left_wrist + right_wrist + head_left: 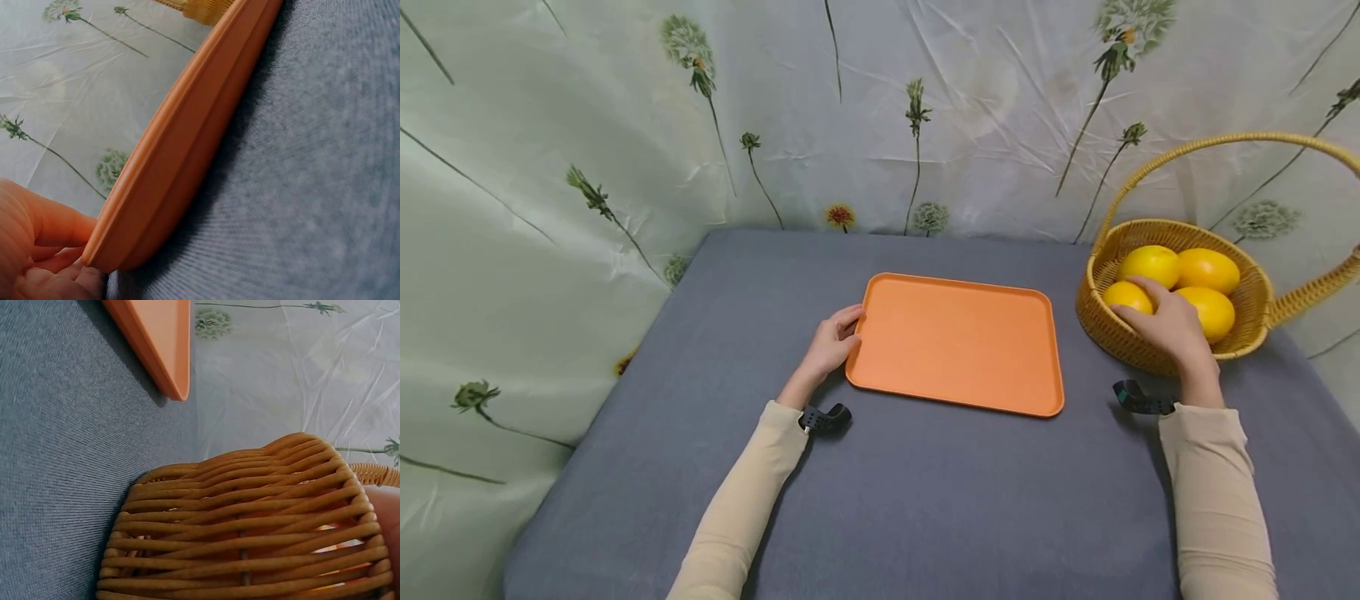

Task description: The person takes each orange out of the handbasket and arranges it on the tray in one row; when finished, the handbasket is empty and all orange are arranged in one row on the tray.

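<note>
An orange rectangular tray (958, 346) lies flat on the grey cloth. My left hand (832, 340) holds its left rim, with fingers and thumb at the edge; in the left wrist view the fingers (59, 225) meet the tray's end (156, 194). On the right stands a yellow-brown wicker basket (1131, 350) containing several yellow, smooth, rounded fruits (1210, 271). Inside it my right hand (1168, 325) has its fingers curled over the front-left yellow fruit (1126, 295). In the right wrist view the basket's woven wall (244, 531) hides most of that hand.
The basket's tall arched handle (1225, 137) rises above the fruit and leans right. Grey cloth (962, 492) covers the table. Behind and to the left hangs a pale curtain (820, 117) with a dandelion print. The tray's right end lies close to the basket.
</note>
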Demonstrator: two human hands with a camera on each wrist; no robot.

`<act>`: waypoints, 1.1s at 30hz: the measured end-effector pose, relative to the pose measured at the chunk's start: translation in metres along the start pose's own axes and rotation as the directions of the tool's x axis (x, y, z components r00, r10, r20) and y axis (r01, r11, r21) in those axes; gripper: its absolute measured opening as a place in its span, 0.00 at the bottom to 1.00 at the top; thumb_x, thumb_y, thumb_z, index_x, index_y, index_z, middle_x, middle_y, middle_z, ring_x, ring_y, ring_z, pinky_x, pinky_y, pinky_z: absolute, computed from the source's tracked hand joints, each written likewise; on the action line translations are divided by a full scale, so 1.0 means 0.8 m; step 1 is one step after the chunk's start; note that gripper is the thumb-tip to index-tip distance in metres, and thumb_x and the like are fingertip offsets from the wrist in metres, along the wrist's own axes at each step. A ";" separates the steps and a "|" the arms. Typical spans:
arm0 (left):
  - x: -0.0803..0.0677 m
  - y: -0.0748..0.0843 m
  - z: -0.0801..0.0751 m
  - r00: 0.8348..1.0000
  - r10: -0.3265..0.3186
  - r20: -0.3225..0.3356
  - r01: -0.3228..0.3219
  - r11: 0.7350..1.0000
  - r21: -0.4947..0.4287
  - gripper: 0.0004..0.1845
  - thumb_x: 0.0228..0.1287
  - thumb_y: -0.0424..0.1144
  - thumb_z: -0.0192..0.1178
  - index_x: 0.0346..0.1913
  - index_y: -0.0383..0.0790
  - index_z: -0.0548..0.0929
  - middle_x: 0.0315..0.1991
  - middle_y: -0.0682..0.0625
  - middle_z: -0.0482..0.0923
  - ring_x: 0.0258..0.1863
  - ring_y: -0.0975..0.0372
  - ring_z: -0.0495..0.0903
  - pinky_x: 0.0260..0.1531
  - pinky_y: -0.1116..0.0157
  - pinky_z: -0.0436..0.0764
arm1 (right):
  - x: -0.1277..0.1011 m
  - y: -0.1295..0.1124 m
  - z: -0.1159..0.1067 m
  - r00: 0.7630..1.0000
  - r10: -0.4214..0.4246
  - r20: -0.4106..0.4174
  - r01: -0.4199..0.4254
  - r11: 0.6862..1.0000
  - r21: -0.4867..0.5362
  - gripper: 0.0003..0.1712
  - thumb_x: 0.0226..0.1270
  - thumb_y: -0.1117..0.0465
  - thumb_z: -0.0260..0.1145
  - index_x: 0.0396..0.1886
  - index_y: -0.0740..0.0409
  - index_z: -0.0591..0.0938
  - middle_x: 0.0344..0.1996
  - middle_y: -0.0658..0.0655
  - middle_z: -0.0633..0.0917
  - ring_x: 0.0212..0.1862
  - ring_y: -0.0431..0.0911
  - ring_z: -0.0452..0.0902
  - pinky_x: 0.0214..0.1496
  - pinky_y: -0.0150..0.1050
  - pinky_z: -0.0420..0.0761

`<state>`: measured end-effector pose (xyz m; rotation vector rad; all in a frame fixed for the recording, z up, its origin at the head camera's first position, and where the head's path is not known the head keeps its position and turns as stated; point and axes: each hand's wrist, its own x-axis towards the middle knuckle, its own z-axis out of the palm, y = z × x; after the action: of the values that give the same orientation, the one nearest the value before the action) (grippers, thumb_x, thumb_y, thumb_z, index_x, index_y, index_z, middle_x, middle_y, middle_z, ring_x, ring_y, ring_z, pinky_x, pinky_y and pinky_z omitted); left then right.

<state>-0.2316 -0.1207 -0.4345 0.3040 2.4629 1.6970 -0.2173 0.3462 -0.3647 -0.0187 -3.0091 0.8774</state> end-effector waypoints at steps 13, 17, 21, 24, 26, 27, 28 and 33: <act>0.000 0.001 0.000 1.000 0.003 -0.010 -0.003 1.000 -0.016 0.28 0.62 0.20 0.47 0.67 0.25 0.62 0.71 0.35 0.56 0.71 0.49 0.60 0.70 0.56 0.62 | -0.006 -0.003 -0.006 0.962 0.199 -0.187 -0.127 0.932 0.339 0.36 0.65 0.43 0.55 0.72 0.38 0.58 0.72 0.65 0.56 0.64 0.61 0.56 0.57 0.47 0.64; 0.001 0.001 0.001 1.000 0.004 -0.011 -0.005 1.000 -0.007 0.28 0.62 0.20 0.46 0.67 0.25 0.62 0.70 0.35 0.57 0.71 0.49 0.60 0.70 0.56 0.63 | -0.008 -0.003 -0.010 0.937 0.282 -0.205 -0.143 0.846 0.513 0.33 0.64 0.45 0.58 0.69 0.31 0.61 0.68 0.52 0.61 0.53 0.40 0.63 0.40 0.20 0.72; 0.001 0.002 0.003 1.000 -0.002 -0.017 0.002 1.000 -0.009 0.27 0.62 0.20 0.47 0.66 0.24 0.62 0.70 0.34 0.58 0.70 0.48 0.60 0.70 0.55 0.62 | -0.010 -0.005 -0.014 0.924 0.327 -0.200 -0.106 0.719 0.687 0.33 0.63 0.50 0.62 0.68 0.34 0.64 0.53 0.41 0.65 0.42 0.34 0.63 0.24 0.20 0.77; 0.001 0.002 0.004 1.000 -0.014 -0.013 0.014 1.000 -0.021 0.27 0.62 0.21 0.47 0.67 0.25 0.62 0.70 0.34 0.57 0.70 0.48 0.60 0.70 0.56 0.62 | -0.012 -0.009 -0.016 0.917 0.343 -0.204 -0.060 0.624 0.779 0.33 0.62 0.53 0.64 0.67 0.37 0.66 0.46 0.41 0.66 0.41 0.36 0.66 0.22 0.22 0.78; 0.001 0.002 0.003 1.000 -0.009 -0.010 0.009 1.000 -0.020 0.28 0.62 0.20 0.47 0.67 0.25 0.61 0.70 0.34 0.56 0.70 0.48 0.60 0.70 0.55 0.62 | -0.013 -0.011 -0.017 0.917 0.341 -0.206 -0.024 0.562 0.827 0.33 0.61 0.55 0.65 0.66 0.38 0.67 0.45 0.42 0.66 0.42 0.37 0.67 0.21 0.23 0.79; -0.002 0.006 0.003 1.000 -0.014 -0.005 0.014 1.000 -0.018 0.28 0.62 0.20 0.47 0.67 0.24 0.61 0.70 0.34 0.56 0.70 0.47 0.60 0.70 0.55 0.62 | -0.014 -0.013 -0.017 0.917 0.340 -0.209 -0.006 0.535 0.845 0.32 0.61 0.56 0.65 0.66 0.39 0.67 0.44 0.42 0.66 0.41 0.38 0.67 0.21 0.24 0.80; -0.001 0.005 0.003 1.000 -0.012 -0.004 0.012 1.000 -0.013 0.28 0.63 0.20 0.47 0.67 0.24 0.61 0.70 0.34 0.56 0.70 0.47 0.60 0.70 0.55 0.62 | -0.014 -0.014 -0.017 0.917 0.337 -0.213 0.012 0.511 0.859 0.32 0.61 0.57 0.65 0.65 0.40 0.68 0.44 0.43 0.66 0.41 0.38 0.68 0.20 0.24 0.80; -0.001 0.004 0.003 1.000 -0.019 -0.011 0.019 1.000 0.016 0.27 0.64 0.22 0.47 0.67 0.26 0.62 0.70 0.36 0.57 0.70 0.49 0.61 0.69 0.56 0.63 | -0.013 -0.018 -0.017 0.913 0.321 -0.252 0.117 0.387 0.915 0.31 0.60 0.62 0.65 0.64 0.44 0.69 0.46 0.48 0.67 0.42 0.40 0.70 0.19 0.29 0.81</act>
<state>-0.2300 -0.1177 -0.4323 0.2732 2.4798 1.6770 -0.2071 0.3411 -0.3452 -0.3366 -1.7565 2.1292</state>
